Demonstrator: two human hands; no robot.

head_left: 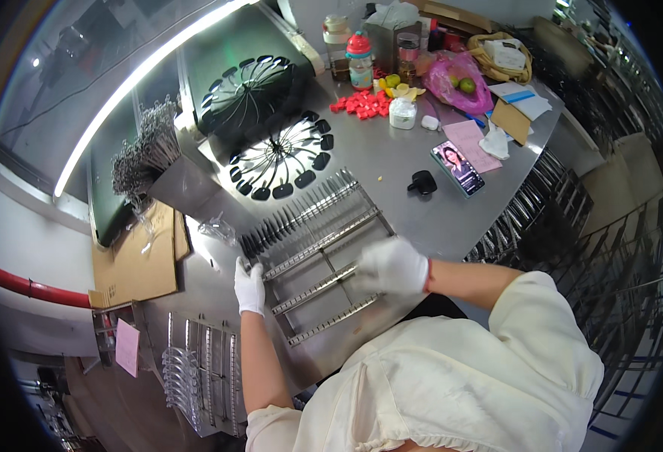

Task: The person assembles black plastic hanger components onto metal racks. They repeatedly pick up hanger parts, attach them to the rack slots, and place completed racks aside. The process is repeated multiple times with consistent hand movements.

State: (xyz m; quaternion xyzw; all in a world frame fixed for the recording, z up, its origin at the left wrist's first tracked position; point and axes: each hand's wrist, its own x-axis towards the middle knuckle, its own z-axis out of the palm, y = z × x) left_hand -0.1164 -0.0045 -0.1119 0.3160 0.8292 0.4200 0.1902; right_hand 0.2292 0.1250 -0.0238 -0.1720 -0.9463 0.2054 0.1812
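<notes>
My left hand, in a white glove, is at the left end of a slotted metal rack. Its fingers close around the rack's edge, beside the nearest of a row of thin dark pieces standing in the far slots. Over the rack's right side is my right hand, also gloved and smeared by motion; whether it holds anything is hidden. The rack's nearer slotted bars hold no pieces that I can see. Beyond it, black rounded pieces on thin stems fan out in a ring over a bright patch.
Left stand a metal bin of wire pieces, cardboard and another rack with clear curved pieces. A phone, a small black object, red pieces, a bottle and a pink bag lie further right.
</notes>
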